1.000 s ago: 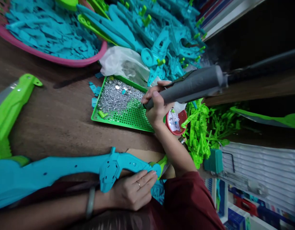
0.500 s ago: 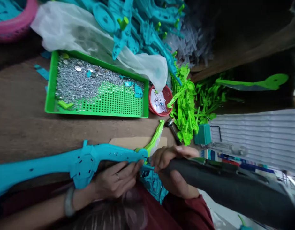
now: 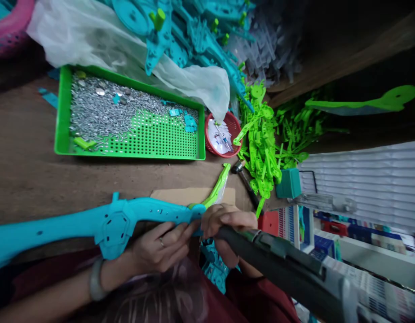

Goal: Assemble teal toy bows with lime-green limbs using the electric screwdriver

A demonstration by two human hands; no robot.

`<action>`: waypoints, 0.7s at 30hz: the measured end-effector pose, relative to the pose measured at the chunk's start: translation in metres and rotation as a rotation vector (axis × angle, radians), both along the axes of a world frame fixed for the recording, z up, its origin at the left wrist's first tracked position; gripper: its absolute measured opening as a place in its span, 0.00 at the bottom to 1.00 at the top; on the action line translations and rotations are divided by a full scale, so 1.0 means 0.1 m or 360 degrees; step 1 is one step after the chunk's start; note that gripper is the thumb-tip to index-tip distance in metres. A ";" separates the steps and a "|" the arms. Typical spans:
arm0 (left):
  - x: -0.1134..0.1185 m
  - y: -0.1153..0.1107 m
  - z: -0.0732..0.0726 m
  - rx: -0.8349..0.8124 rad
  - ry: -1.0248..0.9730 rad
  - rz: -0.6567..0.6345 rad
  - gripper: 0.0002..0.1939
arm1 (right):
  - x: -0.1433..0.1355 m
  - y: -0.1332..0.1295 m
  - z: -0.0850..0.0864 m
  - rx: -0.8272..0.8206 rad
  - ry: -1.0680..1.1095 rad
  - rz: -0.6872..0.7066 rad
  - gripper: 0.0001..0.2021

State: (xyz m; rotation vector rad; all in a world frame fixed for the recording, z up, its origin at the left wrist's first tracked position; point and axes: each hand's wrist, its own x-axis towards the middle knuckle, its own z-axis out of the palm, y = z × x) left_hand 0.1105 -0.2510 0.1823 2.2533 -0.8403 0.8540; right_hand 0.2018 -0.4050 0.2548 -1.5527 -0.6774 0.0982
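Observation:
A long blue plastic part (image 3: 126, 215) lies across the near edge of the table, with a hexagonal section in its middle. My left hand (image 3: 165, 246), with a ring and a grey bangle, grips this part near its right end. Wrapped round the front end of a dark cylindrical tool (image 3: 278, 255) is my right hand (image 3: 227, 229), which holds the tool's tip against the right end of the blue part; the tip itself is hidden by the fingers. A green curved part (image 3: 219, 186) touches the blue part's right end and rests over a piece of cardboard (image 3: 174, 195).
Behind stands a green tray (image 3: 130, 157) of small metal pins. Right of it are a red basket (image 3: 232, 123), a hammer (image 3: 246, 179) and piled green parts (image 3: 261, 143). Blue parts (image 3: 200, 36) and a plastic bag (image 3: 93, 40) lie at the back.
The tool and my right hand have shifted slightly left, and the tool's rear has tilted down more. The camera view has also moved a little. Both hands keep their hold.

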 end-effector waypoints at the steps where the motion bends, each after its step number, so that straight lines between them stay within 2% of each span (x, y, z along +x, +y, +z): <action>1: 0.00 0.00 0.00 -0.0011 0.0000 0.0008 0.16 | 0.03 -0.01 0.02 0.0063 -0.0084 0.0105 0.15; 3: 0.00 -0.02 0.00 -0.0063 0.0001 0.0031 0.15 | 0.14 -0.01 0.09 0.0178 -0.0212 0.0356 0.16; 4: 0.00 -0.02 -0.01 -0.0073 0.0003 0.0040 0.15 | 0.22 0.02 0.14 0.0163 -0.0160 0.0472 0.18; 6: -0.01 -0.03 -0.03 -0.0039 -0.0009 0.0053 0.13 | 0.44 0.16 0.24 0.0127 -0.0014 0.0537 0.18; 8: -0.02 -0.03 -0.04 0.0039 -0.0038 0.0058 0.12 | 0.72 0.43 0.26 0.0179 -0.0002 0.0290 0.16; 11: -0.02 -0.02 -0.05 0.0053 -0.0043 0.0060 0.11 | 1.20 0.99 0.08 0.0340 -0.0136 -0.0224 0.18; 13: -0.02 -0.02 -0.04 0.0023 -0.0019 0.0056 0.11 | 1.47 1.33 -0.11 0.0404 -0.0144 -0.0287 0.19; 15: -0.01 0.00 -0.04 0.0042 -0.0016 0.0044 0.10 | 1.65 1.54 -0.27 0.0406 -0.0176 -0.0297 0.18; 17: 0.00 0.01 -0.03 0.0087 -0.0023 0.0027 0.09 | 1.74 1.62 -0.37 0.0357 -0.0226 -0.0335 0.17; 21: 0.01 0.01 -0.04 0.0049 -0.0015 0.0013 0.09 | 1.77 1.58 -0.44 0.0345 -0.0282 -0.0339 0.18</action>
